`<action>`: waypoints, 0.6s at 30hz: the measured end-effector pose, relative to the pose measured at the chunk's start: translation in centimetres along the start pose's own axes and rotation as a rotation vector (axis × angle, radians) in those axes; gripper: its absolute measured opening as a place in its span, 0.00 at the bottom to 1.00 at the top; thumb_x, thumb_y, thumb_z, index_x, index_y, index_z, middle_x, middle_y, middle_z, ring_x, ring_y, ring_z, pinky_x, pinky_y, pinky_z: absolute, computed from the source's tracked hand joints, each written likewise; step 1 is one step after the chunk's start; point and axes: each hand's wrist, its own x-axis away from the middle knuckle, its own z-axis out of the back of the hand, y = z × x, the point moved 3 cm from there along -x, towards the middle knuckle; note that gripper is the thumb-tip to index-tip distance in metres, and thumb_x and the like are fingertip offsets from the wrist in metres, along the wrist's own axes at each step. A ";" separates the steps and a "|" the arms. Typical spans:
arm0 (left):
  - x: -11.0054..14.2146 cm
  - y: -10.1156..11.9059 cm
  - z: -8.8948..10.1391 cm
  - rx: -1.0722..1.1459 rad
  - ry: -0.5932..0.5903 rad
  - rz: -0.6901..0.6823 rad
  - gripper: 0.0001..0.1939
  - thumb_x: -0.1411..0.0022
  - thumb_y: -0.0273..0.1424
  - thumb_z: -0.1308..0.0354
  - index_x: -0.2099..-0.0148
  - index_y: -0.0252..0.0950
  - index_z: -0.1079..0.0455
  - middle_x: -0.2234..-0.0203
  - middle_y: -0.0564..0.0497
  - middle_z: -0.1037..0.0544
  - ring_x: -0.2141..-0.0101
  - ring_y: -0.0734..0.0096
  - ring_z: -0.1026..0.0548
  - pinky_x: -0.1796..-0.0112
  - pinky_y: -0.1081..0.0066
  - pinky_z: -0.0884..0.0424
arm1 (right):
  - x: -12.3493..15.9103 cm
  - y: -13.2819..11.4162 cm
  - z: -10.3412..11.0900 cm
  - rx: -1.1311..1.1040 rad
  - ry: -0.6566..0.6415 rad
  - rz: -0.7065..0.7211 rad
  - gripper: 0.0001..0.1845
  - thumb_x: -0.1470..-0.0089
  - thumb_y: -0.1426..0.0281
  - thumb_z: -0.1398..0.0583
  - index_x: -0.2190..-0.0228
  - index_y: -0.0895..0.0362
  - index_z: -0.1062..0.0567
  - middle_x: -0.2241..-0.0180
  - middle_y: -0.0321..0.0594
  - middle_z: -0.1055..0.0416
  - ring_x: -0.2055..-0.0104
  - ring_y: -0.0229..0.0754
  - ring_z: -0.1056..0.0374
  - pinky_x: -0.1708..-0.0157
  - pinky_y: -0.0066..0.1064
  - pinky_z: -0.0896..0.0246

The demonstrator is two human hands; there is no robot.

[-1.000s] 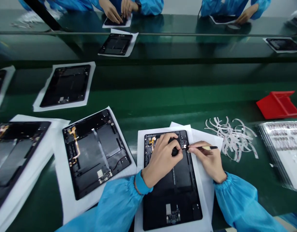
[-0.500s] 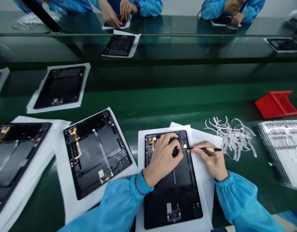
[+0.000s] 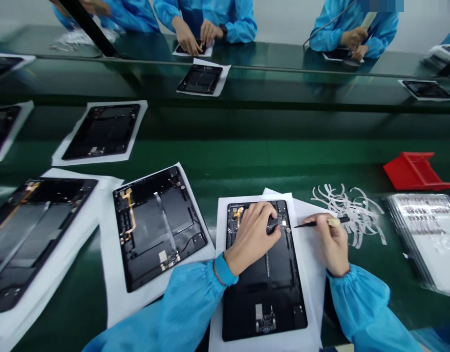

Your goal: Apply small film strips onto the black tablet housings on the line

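An opened tablet body [image 3: 279,303] lies on white sheeting in front of me. Over its upper part rests my left hand [image 3: 252,234], fingers curled and closed near a small dark part that I cannot make out. My right hand [image 3: 332,242] grips black pointed tweezers [image 3: 307,224] with a pale band. Their tip sits just off the tablet's right edge, near a small round silver part [image 3: 288,231]. My left hand hides part of the tablet's upper inside.
To the left lie another opened tablet [image 3: 144,264] and several more on white sheets. White strips [image 3: 356,210], a red bin [image 3: 411,171] and a clear tray [image 3: 430,244] of small parts stand right. Co-workers' hands [image 3: 188,39] work across the bench.
My right hand has drawn the tweezers back to the right, off the tablet's edge. My left hand stays over the tablet. The head view has tilted up and turned slightly left.
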 end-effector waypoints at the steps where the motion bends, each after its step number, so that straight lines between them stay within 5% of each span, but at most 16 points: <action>1: 0.1 0.0 0.4 0.018 0.002 -0.003 0.10 0.44 0.22 0.43 0.60 0.39 0.37 0.60 0.50 0.28 0.57 0.60 0.31 0.56 0.61 0.33 | 0.0 -0.6 -0.1 -0.018 0.002 0.017 0.19 0.37 0.56 0.46 0.71 0.55 0.25 0.69 0.42 0.25 0.65 0.45 0.27 0.63 0.37 0.30; 5: 2.1 -0.3 2.9 0.130 0.046 0.035 0.09 0.37 0.25 0.47 0.55 0.40 0.37 0.57 0.49 0.29 0.52 0.63 0.31 0.51 0.63 0.34 | 0.3 -3.6 -2.7 0.169 -0.207 0.106 0.14 0.35 0.61 0.49 0.61 0.54 0.26 0.62 0.42 0.26 0.63 0.43 0.28 0.63 0.35 0.32; 10: 8.6 -1.1 5.4 0.293 -0.013 0.232 0.03 0.33 0.30 0.49 0.58 0.42 0.36 0.58 0.50 0.29 0.54 0.65 0.30 0.53 0.66 0.34 | 0.5 -4.5 -7.4 0.700 -0.529 0.274 0.07 0.42 0.71 0.41 0.60 0.52 0.27 0.59 0.41 0.32 0.64 0.44 0.29 0.66 0.35 0.32; 14: 12.7 0.0 4.7 0.439 -0.158 0.319 0.04 0.33 0.31 0.49 0.62 0.41 0.34 0.63 0.51 0.27 0.60 0.67 0.29 0.57 0.68 0.33 | -1.0 -3.8 -8.6 0.731 -0.591 0.276 0.06 0.45 0.74 0.38 0.65 0.53 0.29 0.62 0.38 0.33 0.64 0.43 0.30 0.64 0.34 0.33; 18: 13.9 2.1 3.1 0.731 -0.304 0.421 0.10 0.32 0.38 0.48 0.60 0.39 0.29 0.65 0.49 0.24 0.62 0.67 0.27 0.59 0.69 0.32 | 0.4 -6.5 -6.6 0.599 -0.578 0.318 0.03 0.41 0.71 0.41 0.68 0.52 0.29 0.64 0.38 0.30 0.63 0.44 0.29 0.62 0.35 0.33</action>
